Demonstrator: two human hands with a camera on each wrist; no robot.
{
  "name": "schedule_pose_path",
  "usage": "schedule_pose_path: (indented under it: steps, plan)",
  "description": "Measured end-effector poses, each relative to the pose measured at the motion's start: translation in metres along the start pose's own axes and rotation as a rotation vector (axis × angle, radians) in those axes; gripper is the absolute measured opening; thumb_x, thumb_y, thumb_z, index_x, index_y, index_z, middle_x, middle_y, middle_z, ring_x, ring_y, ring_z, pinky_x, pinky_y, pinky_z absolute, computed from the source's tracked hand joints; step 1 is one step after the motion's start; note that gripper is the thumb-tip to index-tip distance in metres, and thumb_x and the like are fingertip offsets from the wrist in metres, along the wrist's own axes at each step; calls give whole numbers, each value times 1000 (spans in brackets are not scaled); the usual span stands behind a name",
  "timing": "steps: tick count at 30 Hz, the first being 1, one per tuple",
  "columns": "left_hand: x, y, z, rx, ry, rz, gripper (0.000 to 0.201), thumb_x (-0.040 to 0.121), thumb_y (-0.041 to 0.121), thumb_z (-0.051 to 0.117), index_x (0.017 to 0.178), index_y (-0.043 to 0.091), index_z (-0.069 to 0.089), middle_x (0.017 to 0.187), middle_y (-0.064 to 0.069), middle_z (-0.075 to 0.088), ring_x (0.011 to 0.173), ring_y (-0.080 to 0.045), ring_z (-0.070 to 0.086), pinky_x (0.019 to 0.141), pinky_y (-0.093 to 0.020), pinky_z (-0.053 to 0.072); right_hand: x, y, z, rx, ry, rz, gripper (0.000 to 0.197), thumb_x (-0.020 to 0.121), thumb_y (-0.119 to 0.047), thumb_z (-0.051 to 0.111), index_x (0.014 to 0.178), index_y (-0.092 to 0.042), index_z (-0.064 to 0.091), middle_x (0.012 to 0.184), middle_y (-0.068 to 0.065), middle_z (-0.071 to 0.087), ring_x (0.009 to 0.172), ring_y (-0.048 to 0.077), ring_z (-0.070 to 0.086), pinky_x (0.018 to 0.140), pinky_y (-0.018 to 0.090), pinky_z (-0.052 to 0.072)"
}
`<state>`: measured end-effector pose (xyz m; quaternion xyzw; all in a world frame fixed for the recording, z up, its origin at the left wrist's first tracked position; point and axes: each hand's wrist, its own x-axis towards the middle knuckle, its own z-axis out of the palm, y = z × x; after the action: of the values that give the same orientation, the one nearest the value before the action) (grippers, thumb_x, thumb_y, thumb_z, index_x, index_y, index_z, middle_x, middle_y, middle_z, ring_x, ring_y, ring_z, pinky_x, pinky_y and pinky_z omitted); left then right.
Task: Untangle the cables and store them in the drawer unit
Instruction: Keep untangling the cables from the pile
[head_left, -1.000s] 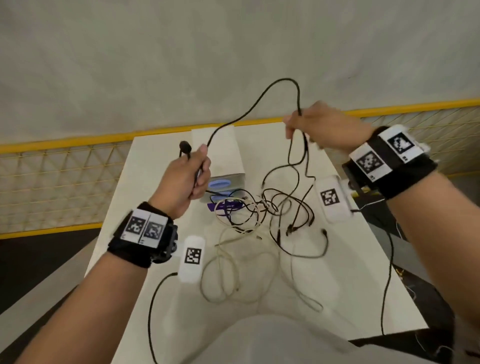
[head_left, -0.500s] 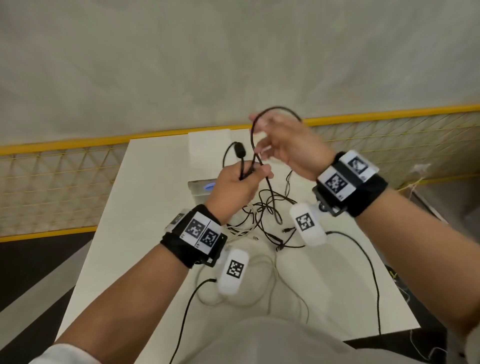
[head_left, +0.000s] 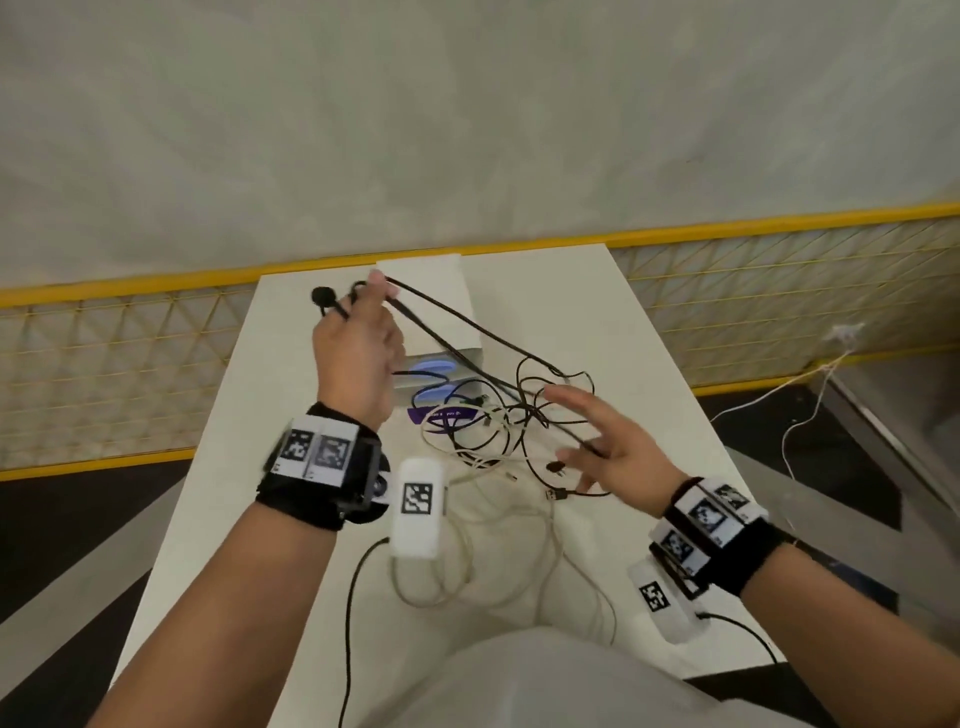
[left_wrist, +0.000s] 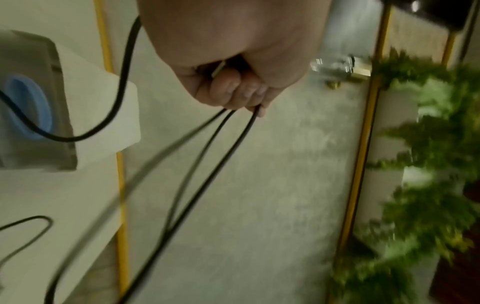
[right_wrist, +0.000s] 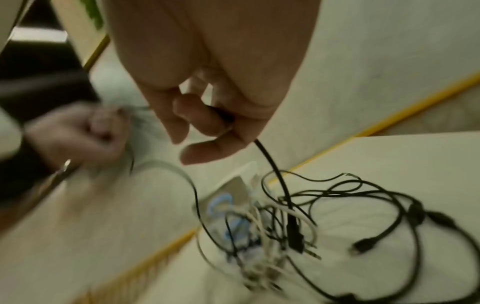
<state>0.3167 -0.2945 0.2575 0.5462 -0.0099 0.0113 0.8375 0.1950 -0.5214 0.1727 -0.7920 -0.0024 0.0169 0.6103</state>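
My left hand is raised over the far left of the white table. It grips several folded strands of a black cable, whose round plug sticks out past the knuckles. In the left wrist view the fingers curl round these strands. The strands slope down to a tangle of black and white cables. My right hand hovers over the tangle; thumb and fingers pinch the same black cable. The small white drawer unit stands behind the tangle, its blue-marked front facing me.
A loose white cable loop lies on the table's near part. A yellow mesh fence runs behind and beside the table, with a pale wall above. A thin white wire trails on the floor at the right. Green plants stand beyond.
The hands, together half a second ago, have parted. My left hand went up and to the left with the cable strands; my right hand dropped to the lower right, over the tangle.
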Motion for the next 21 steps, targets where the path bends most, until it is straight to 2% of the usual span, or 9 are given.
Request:
schedule_pose_path:
  steps: [3, 5, 7, 9, 13, 15, 17, 19, 21]
  plan:
    - [19, 15, -18, -112, 107, -20, 30, 99, 25, 49, 70, 18, 52, 41, 11, 27, 35, -5, 21, 34, -19, 17, -2, -12, -27, 259, 219, 80, 20, 83, 3, 64, 96, -12, 69, 86, -3, 72, 42, 14, 50, 41, 20, 42]
    - [28, 20, -33, -89, 134, -26, 29, 98, 25, 49, 70, 18, 52, 41, 11, 26, 35, -6, 21, 34, -19, 16, -3, -7, -52, 162, 181, 194, 7, 88, -8, 62, 91, -6, 68, 62, 2, 62, 46, 17, 45, 43, 23, 37]
    - [30, 20, -43, -1, 86, -85, 28, 98, 26, 50, 72, 17, 54, 41, 10, 26, 35, -6, 21, 35, -19, 15, -4, -3, -71, -53, 46, 278, 21, 93, -21, 56, 83, -6, 67, 54, 4, 46, 49, 17, 39, 46, 24, 33]
    - [27, 14, -46, 112, -23, -180, 27, 98, 28, 50, 74, 16, 55, 41, 11, 26, 35, -5, 21, 35, -19, 13, -1, -8, -84, -46, 22, 283, 29, 91, -28, 57, 68, -10, 58, 51, -1, 34, 45, 12, 31, 43, 20, 29]
    - [18, 2, -43, 348, -202, -317, 31, 95, 40, 53, 93, 12, 65, 44, 10, 25, 37, -6, 20, 37, -20, 14, 21, -35, -123, 455, 455, 195, 36, 98, -35, 39, 65, -23, 38, 43, -10, 30, 36, 7, 30, 35, 16, 20]
    - [16, -1, -40, 397, -227, -375, 41, 93, 49, 50, 98, 11, 66, 47, 8, 26, 38, -7, 22, 38, -20, 15, 33, -52, -147, 583, 653, 134, 37, 101, -35, 30, 68, -23, 40, 42, -9, 38, 38, 8, 42, 38, 15, 30]
    - [14, -3, -37, 365, -253, -413, 43, 95, 50, 45, 87, 11, 63, 47, 7, 30, 39, -8, 25, 37, -19, 18, 42, -66, -168, 673, 786, 12, 34, 102, -29, 29, 72, -21, 44, 46, -7, 50, 50, 12, 59, 47, 19, 46]
    - [12, -5, -35, 316, -284, -424, 40, 99, 45, 41, 76, 14, 55, 49, 5, 36, 41, -10, 30, 38, -20, 23, 51, -74, -180, 570, 846, -92, 24, 100, -19, 33, 80, -20, 47, 59, -7, 61, 69, 14, 67, 59, 26, 55]
    - [11, -7, -33, 309, -322, -397, 38, 101, 38, 40, 75, 14, 53, 52, 2, 42, 44, -13, 37, 42, -22, 32, 67, -68, -185, 178, 837, -29, 15, 96, -16, 42, 90, -25, 53, 83, -9, 67, 90, 14, 64, 62, 28, 55]
